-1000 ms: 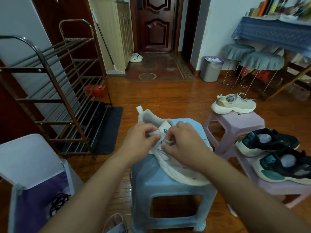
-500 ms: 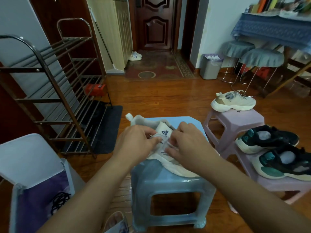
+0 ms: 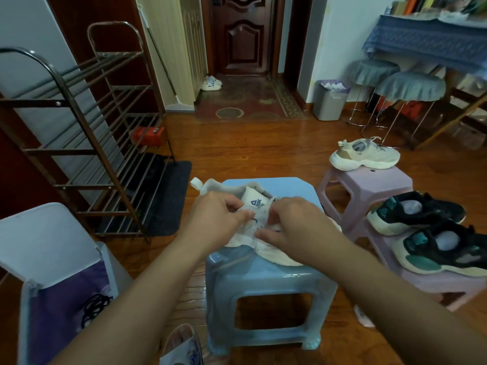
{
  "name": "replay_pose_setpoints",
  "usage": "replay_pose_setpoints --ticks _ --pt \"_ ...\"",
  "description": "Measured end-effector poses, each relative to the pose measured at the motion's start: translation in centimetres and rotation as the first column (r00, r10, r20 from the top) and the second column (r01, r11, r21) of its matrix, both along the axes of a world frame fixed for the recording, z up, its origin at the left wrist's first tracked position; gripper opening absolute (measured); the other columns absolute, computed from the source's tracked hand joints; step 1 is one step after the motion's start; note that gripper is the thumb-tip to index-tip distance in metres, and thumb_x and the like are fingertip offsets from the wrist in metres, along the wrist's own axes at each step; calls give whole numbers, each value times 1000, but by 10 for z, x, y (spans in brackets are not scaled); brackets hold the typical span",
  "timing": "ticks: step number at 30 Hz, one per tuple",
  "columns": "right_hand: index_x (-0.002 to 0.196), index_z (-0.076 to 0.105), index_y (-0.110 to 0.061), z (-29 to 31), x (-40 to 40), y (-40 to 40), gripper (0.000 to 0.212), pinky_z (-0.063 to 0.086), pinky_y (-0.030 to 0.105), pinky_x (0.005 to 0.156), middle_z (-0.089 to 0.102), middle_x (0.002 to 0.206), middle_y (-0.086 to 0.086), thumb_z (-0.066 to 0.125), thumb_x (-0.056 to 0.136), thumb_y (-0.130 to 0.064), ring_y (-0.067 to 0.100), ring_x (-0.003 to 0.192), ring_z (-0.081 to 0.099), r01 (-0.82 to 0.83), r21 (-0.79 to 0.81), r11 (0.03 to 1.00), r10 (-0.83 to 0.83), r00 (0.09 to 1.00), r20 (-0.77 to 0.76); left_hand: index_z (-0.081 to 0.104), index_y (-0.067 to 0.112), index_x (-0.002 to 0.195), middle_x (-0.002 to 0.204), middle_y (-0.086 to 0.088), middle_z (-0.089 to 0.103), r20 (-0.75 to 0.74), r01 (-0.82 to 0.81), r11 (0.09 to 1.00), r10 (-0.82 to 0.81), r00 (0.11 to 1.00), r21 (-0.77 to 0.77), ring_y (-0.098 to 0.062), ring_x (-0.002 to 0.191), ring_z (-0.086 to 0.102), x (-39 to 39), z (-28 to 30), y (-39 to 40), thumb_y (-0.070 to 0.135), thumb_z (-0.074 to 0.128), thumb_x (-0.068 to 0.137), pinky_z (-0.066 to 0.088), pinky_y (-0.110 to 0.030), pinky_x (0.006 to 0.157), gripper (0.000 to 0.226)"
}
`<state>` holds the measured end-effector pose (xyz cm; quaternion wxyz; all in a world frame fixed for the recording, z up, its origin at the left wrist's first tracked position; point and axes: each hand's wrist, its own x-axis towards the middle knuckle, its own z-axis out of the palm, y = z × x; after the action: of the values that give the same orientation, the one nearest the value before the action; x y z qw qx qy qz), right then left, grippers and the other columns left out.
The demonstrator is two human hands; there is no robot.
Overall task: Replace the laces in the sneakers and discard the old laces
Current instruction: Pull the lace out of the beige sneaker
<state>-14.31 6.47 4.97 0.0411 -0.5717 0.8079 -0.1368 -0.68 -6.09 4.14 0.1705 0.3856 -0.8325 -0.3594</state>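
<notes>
A white sneaker (image 3: pixel 253 201) lies on the blue stool (image 3: pixel 263 275), heel away from me, its tongue logo showing. My left hand (image 3: pixel 213 217) pinches the white lace (image 3: pixel 272 200) at the sneaker's left eyelets. My right hand (image 3: pixel 297 225) rests over the right side of the lacing, fingers curled on the lace; my hands hide most of it. Old black laces (image 3: pixel 95 306) lie in the open bin (image 3: pixel 34 262) at lower left. A beige sneaker (image 3: pixel 365 155) stands on a pink stool (image 3: pixel 369 183). Two black-and-teal sneakers (image 3: pixel 413 212) (image 3: pixel 448 248) sit on another pink stool (image 3: pixel 437 283).
A metal shoe rack (image 3: pixel 87 143) stands at left on a dark mat (image 3: pixel 168 198). A grey waste bin (image 3: pixel 330 101), two covered round stools (image 3: pixel 408 85) and a draped table (image 3: pixel 427 38) are at the right back. A bag (image 3: pixel 181 346) lies by the blue stool.
The sneaker has been turned and slid a little left on the stool. Both hands have shifted down along the lacing, still working the lace.
</notes>
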Motion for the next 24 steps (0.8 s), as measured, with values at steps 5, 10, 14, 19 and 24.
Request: replay_pose_setpoints --ticks 5,10,14,19,24 --pt "72 44 -24 -19 6 -6 31 39 36 71 51 78 -3 61 95 -38 21 83 52 -41 -112 993 36 998 -47 77 27 78 67 3 73 -76 40 990 -30 997 136 -14 59 73 3 2 4 38 77 90 62 -47 75 16" --pt "63 48 -24 14 -25 15 37 35 26 61 53 67 -6 69 92 -34 7 63 46 -293 241 925 273 955 114 78 23 76 70 -5 74 -92 33 979 -14 996 202 -19 58 74 1 3 9 32 81 88 61 -53 76 15" --pt "104 71 -29 9 -30 23 8 45 27 72 64 89 3 65 98 -30 10 76 55 -346 177 921 210 827 522 76 24 79 71 1 73 -98 18 992 -6 995 126 -14 51 71 -2 2 12 36 74 93 60 -50 72 18" --pt "86 72 -32 1 -19 12 20 45 20 62 66 75 -9 62 98 -21 0 64 57 -39 74 996 -4 863 506 78 23 83 77 -4 72 -121 60 976 -35 992 211 -21 56 73 3 2 11 34 75 93 58 -49 74 16" --pt "64 69 -11 -4 2 -4 44 38 22 49 59 49 -5 63 97 -39 6 43 49 313 60 948 -278 721 634 78 22 81 74 -2 70 -135 59 972 -29 990 226 -24 54 72 2 1 10 36 77 91 56 -44 67 17"
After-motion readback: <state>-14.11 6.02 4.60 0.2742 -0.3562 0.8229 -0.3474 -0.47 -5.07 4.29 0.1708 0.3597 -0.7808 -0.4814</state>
